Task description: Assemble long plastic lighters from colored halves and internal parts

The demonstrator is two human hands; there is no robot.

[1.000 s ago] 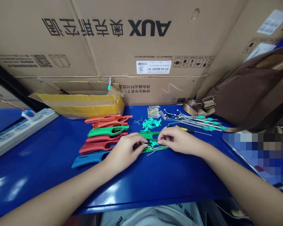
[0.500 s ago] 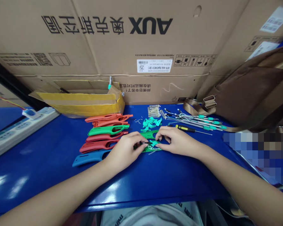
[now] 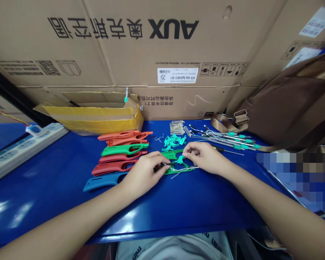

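Note:
A green plastic handle shell (image 3: 176, 155) lies flat on the blue table (image 3: 70, 169) with thin white wires across it. My left hand (image 3: 144, 173) is closed in a pinch on a small black part at the shell's left side. My right hand (image 3: 206, 157) is closed in a pinch on a small teal plastic piece (image 3: 181, 159), held just above the shell. To the left lies a row of red, green and blue handle shells (image 3: 119, 155). A heap of teal pieces (image 3: 173, 141) sits just beyond the shell.
An open yellow-taped cardboard box (image 3: 97, 117) stands at the back left, with large cartons (image 3: 151, 47) behind. A power strip (image 3: 21, 148) lies far left. Metal probes with teal collars (image 3: 230, 139) and clear parts (image 3: 176, 128) lie behind my right hand. A brown bag (image 3: 287, 104) fills the right.
My right hand has lifted slightly and moved back from the shell's right end, now pinching a teal piece over it. The left hand has stayed put.

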